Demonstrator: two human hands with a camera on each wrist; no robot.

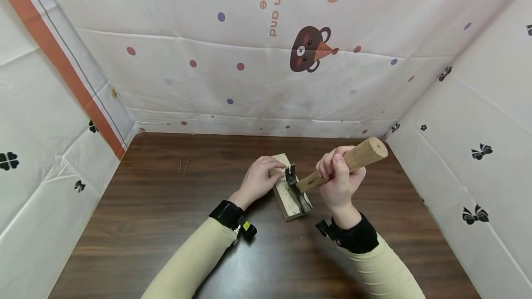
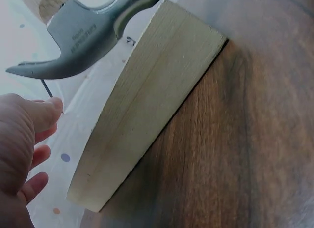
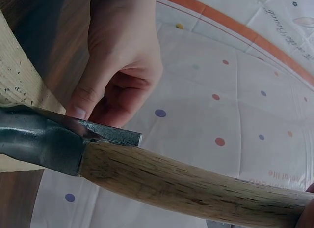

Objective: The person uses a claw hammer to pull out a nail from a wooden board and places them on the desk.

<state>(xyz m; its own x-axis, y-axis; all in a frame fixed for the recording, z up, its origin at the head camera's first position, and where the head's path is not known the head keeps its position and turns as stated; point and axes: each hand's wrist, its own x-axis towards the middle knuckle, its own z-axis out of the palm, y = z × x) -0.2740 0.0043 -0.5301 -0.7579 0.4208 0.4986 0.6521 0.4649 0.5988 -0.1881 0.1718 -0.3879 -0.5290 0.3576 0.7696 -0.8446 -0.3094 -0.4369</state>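
My right hand point(image 1: 341, 182) grips a claw hammer point(image 1: 365, 155) by its wooden handle. The metal head lies over a pale wooden block point(image 1: 287, 198) on the table, its claw turned toward my left hand point(image 1: 256, 180). In the left wrist view, a thin nail point(image 2: 46, 88) slants between the claw and my left thumb and finger, which pinch it. The block's top, seen at the edge of the right wrist view, is dotted with small dark holes. The hammer head hides part of that surface.
Two loose nails point(image 1: 186, 166) lie on the dark wood table point(image 1: 158, 225), left of the block. Patterned white sheets point(image 1: 249, 82) hang along the table's back and both sides.
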